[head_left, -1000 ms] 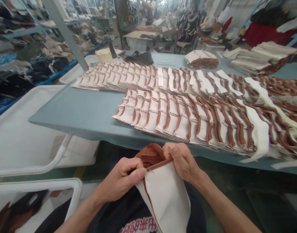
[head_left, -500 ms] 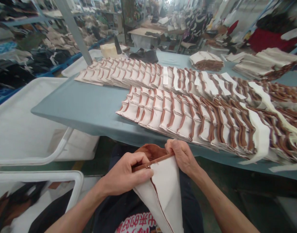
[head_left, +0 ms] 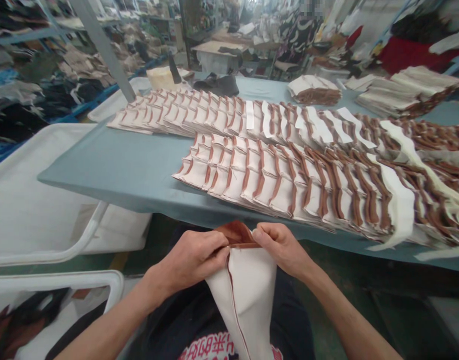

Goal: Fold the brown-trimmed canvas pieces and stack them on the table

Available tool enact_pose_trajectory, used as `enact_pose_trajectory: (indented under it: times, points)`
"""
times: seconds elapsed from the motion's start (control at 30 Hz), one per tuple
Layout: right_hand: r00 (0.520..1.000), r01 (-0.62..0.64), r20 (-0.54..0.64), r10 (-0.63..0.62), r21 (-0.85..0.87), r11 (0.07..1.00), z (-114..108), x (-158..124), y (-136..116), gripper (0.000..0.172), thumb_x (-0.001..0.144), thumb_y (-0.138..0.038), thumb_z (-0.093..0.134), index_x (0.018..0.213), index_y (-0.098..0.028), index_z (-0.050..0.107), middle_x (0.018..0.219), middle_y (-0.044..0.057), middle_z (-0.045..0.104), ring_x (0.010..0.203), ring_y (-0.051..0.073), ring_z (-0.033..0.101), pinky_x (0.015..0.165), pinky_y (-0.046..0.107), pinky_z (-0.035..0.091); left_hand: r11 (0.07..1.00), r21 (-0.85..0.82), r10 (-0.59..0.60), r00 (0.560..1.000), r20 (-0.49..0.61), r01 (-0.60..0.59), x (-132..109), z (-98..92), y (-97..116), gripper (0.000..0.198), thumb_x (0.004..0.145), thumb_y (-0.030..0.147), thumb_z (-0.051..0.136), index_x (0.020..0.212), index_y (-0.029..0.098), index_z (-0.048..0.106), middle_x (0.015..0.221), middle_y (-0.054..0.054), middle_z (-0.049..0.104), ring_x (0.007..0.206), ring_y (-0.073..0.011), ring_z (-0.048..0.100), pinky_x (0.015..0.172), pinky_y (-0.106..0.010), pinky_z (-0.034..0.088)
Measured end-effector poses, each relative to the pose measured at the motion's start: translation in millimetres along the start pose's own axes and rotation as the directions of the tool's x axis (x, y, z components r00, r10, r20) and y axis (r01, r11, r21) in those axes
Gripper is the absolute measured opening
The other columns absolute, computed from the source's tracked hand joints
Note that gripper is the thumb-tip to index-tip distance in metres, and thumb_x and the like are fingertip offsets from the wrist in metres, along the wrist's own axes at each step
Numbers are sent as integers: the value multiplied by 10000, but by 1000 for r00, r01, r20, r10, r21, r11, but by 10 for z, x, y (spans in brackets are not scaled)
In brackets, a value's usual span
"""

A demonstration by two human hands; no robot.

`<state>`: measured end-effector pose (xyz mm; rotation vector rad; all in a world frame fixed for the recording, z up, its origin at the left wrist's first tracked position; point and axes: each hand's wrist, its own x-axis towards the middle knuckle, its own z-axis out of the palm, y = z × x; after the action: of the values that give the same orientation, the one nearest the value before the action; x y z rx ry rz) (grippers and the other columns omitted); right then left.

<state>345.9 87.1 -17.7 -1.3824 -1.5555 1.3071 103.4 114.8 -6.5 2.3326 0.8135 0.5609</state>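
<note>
In front of my body hangs a sewn leather piece [head_left: 252,280], off-white on the outside and brown inside, shaped like a narrowing tube. A dark seam runs down its front, and its brown-edged mouth gapes upward. My left hand [head_left: 205,252] pinches the rim at the left, close to the top of the seam. At the right corner of the same rim, the fingers of my right hand [head_left: 278,245] are closed on the edge. The lower end drops out of the picture.
A blue-grey covered table [head_left: 139,180] bears two long overlapping rows of similar pieces [head_left: 267,175], with white strips [head_left: 398,195] lying across some. Folded stacks [head_left: 314,89] lie farther back. White bins [head_left: 57,200] stand at the left, and a metal post [head_left: 105,50] rises behind the table.
My left hand has shifted slightly up and left along the rim. The rim, tilted before, is now nearly level, and the view has shifted a little.
</note>
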Motion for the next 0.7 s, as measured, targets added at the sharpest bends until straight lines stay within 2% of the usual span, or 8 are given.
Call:
enact_pose_trajectory:
  times: [0.07, 0.13, 0.23, 0.33, 0.43, 0.47, 0.6, 0.7]
  points:
    - [1000, -29, 11, 28, 30, 999, 10, 11, 57, 714, 883, -890, 492, 627, -238, 352, 596, -56, 299, 532, 100, 278, 475, 250, 198, 963, -247, -114, 993, -16, 106, 38, 11, 44, 256, 963, 184, 464, 720, 175, 544, 646, 39, 549, 579, -94, 469, 576, -215, 353]
    - [999, -50, 11, 49, 58, 997, 19, 24, 116, 711, 873, -903, 487, 644, -240, 367, 589, -54, 327, 523, 101, 297, 465, 244, 209, 879, -441, -193, 981, 21, 183, 70, 24, 100, 294, 980, 248, 457, 698, 178, 503, 635, 49, 496, 567, -87, 413, 555, -206, 339]
    - [997, -71, 0, 72, 90, 993, 18, 30, 184, 705, 857, -908, 508, 668, -239, 387, 593, -48, 375, 528, 105, 331, 460, 235, 225, 797, -550, -223, 968, 116, 250, 88, 31, 159, 351, 1021, 364, 476, 731, 172, 517, 674, 46, 493, 588, -91, 394, 549, -211, 330]
    - [996, -88, -2, 89, 117, 989, 3, 14, 213, 702, 851, -902, 524, 669, -237, 394, 590, -47, 389, 533, 107, 341, 458, 231, 228, 785, -565, -207, 967, 146, 254, 76, 10, 164, 456, 1072, 466, 394, 806, 153, 592, 741, 17, 549, 660, -115, 454, 624, -228, 380]
    - [995, -98, -4, 100, 133, 986, -7, -4, 215, 705, 851, -899, 527, 655, -235, 391, 581, -56, 358, 524, 101, 309, 454, 234, 213, 791, -570, -188, 975, 119, 222, 74, -14, 153, 581, 1096, 498, 248, 859, 145, 644, 790, -12, 598, 720, -143, 500, 707, -258, 411]
    - [995, -99, -5, 101, 133, 986, -8, -7, 213, 704, 853, -896, 526, 654, -235, 387, 583, -60, 347, 523, 99, 299, 455, 235, 209, 796, -561, -192, 973, 124, 229, 78, -20, 155, 559, 1090, 488, 264, 855, 147, 641, 790, -12, 596, 723, -146, 501, 706, -259, 407]
    - [996, -86, -17, 88, 90, 992, 6, 6, 199, 670, 892, -852, 502, 665, -232, 388, 600, -59, 349, 539, 101, 301, 472, 234, 231, 835, -441, -271, 944, 188, 327, 102, -42, 202, 289, 958, 364, 556, 742, 172, 554, 689, 43, 479, 642, -117, 419, 610, -235, 329]
    - [997, -66, -45, 66, 5, 998, 32, 68, 205, 588, 931, -737, 513, 660, -227, 407, 611, -48, 388, 570, 112, 344, 504, 239, 273, 867, -340, -324, 930, 171, 364, 101, -32, 196, 281, 946, 324, 551, 706, 178, 540, 667, 39, 508, 655, -122, 456, 623, -226, 343]
